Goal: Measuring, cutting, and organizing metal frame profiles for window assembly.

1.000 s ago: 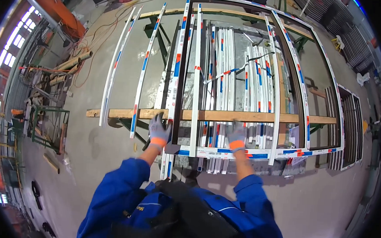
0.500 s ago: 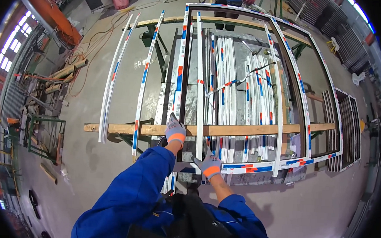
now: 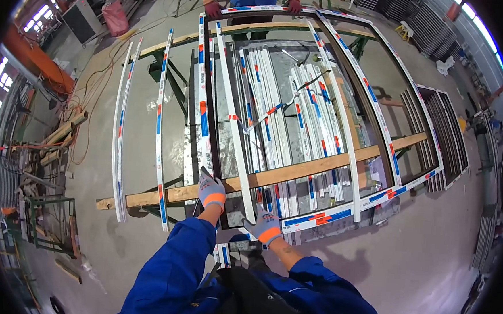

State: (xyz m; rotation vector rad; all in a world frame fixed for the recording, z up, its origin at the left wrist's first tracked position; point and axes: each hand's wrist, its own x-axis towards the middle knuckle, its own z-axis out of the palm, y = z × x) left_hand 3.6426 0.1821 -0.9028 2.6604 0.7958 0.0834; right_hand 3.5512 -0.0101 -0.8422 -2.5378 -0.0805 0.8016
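Note:
A large window frame [image 3: 203,114], white with blue and red protective film and dark inner edges, lies across two wooden beams. My left hand [image 3: 211,190], in a grey glove with an orange cuff, is closed round its left bar close to the near corner. My right hand [image 3: 264,224], gloved alike, grips the near bar just right of that corner; some fingertips are hidden behind the profile. Beside the right hand's thumb ends a loose white strip [image 3: 231,110] that runs away from me. At the far bar, another person's two dark red gloves [image 3: 213,9] rest on the frame.
The near wooden beam [image 3: 296,171] and the far beam [image 3: 184,38] sit on green trestles. Loose white strips [image 3: 160,117] lie across them at left. Beneath the frame is a stack of white profiles [image 3: 271,112]. More frames [image 3: 442,140] stand at right; hoses and wood pieces [image 3: 63,128] lie left.
My view has turned, so the frame appears further left and tilted. The other person has come to the far bar, both gloves now on it. My hands stay on the near-left corner.

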